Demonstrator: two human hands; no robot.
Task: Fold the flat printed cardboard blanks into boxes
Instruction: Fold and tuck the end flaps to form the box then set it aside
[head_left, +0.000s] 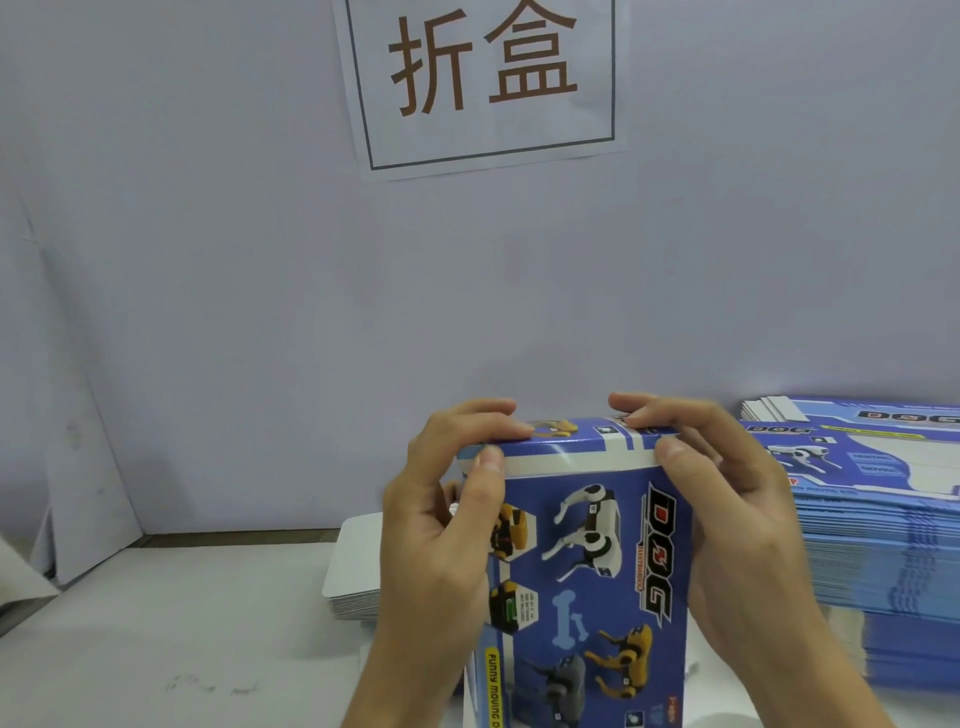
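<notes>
A blue printed box (587, 561), already raised from its flat blank, was held upright at the near edge of the white table (156, 623), directly before the person. Its top end was gripped from both sides. The left hand (441, 519) was curled around the upper left corner, with the thumb laid on the front panel just below the white band and the fingers hooked over the top flap (566, 434). The right hand (737, 514) was closed in the same manner on the upper right corner, thumb on the front edge, fingertips pressed onto the flap from above.

The step in hand was judged to be the closing of the top flap. It would be done well if the flap were pushed down evenly by both sets of fingers while the front wall was steadied by the thumbs, so that the tuck slid inside without the panel being buckled or the print creased.

A tall stack of flat blanks (878, 545) lay just beside the right hand, and a low pile of white cards (353, 566) was seen behind the left wrist
</notes>
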